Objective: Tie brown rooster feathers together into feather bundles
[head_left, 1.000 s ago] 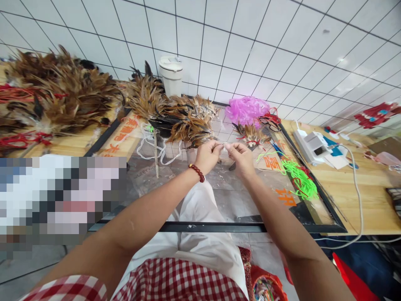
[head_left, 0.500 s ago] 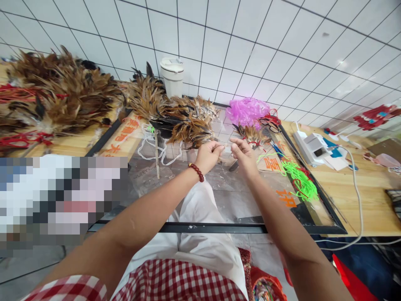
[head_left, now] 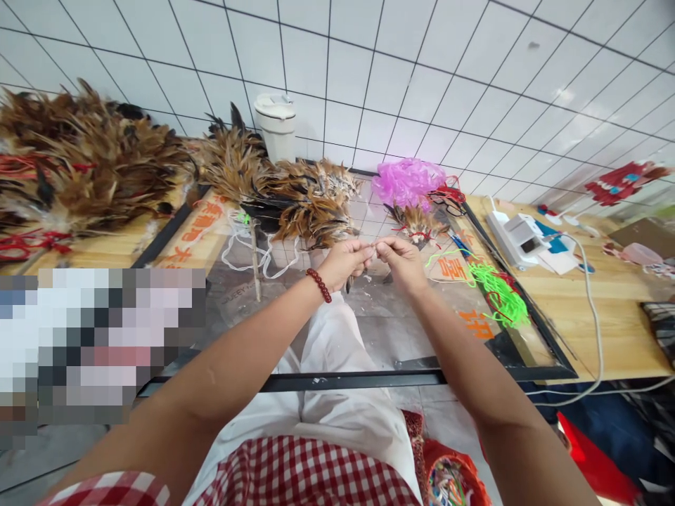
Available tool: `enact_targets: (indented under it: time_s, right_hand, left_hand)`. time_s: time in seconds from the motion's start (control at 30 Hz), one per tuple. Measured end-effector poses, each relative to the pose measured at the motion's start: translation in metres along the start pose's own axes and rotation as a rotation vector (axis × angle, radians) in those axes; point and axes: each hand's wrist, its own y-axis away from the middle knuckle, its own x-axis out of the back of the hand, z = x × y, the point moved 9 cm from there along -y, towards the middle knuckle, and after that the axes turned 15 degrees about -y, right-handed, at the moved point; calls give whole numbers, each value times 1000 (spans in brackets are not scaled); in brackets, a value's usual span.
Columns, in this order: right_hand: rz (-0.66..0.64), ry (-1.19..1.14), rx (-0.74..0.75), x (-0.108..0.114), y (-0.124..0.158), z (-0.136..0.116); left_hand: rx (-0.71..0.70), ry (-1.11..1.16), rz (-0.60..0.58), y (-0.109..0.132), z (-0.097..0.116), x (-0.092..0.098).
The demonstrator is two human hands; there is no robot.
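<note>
My left hand [head_left: 345,263], with a beaded bracelet [head_left: 319,284] at its wrist, is closed in a pinch. A dark feather tip [head_left: 349,284] pokes out below its palm. My right hand [head_left: 403,258] pinches too, its fingertips meeting those of my left hand; whatever lies between them is too small to make out. Both hands are over a glass tabletop [head_left: 295,309]. Just behind them lie a heap of brown feathers [head_left: 316,218] and a smaller feather bundle [head_left: 419,223] tied with red string.
A white lidded cup [head_left: 277,130] stands against the tiled wall. Left are more feather bundles [head_left: 105,169]; right are a purple plastic bag [head_left: 406,181], bright green cords [head_left: 500,295] and a white device [head_left: 522,239] with a cable. Pale cord and a thin stick [head_left: 256,260] lie left of my hands.
My right hand has moved in to the left, and its fingers have closed. The fingertips of both hands, apart before, now meet. The view has shifted slightly.
</note>
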Motion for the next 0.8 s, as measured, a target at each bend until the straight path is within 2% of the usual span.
enact_targets:
  time_s: [0.13,0.3,0.37,0.47,0.57,0.63,0.7,0.8]
  right_hand:
    - [35,93,106,0,1,-12]
    - [62,182,147,2,1,-15]
    - [77,188,153,3,2,-15]
    - [89,191,175,2,3,-18]
    - [71,215,165,0,2,-19]
    - [58,288,134,3,-1,-18]
    - [-9,465,102,4,-3,-16]
    - [-240,777,1,-2,-2,-5]
  left_hand:
    - [-61,-21,-26,-1,4,-4]
    - [-218,-54,116,-4,12,2]
    - [-219,-122,86,-4,11,-3]
    - [-136,-206,76,-3,4,-5]
    - [-141,-268,135,-2,8,3]
    - [-181,-264,223,-1,13,13]
    - [-210,-232,340,0,17,25]
    - [-223,-178,450,2,18,36]
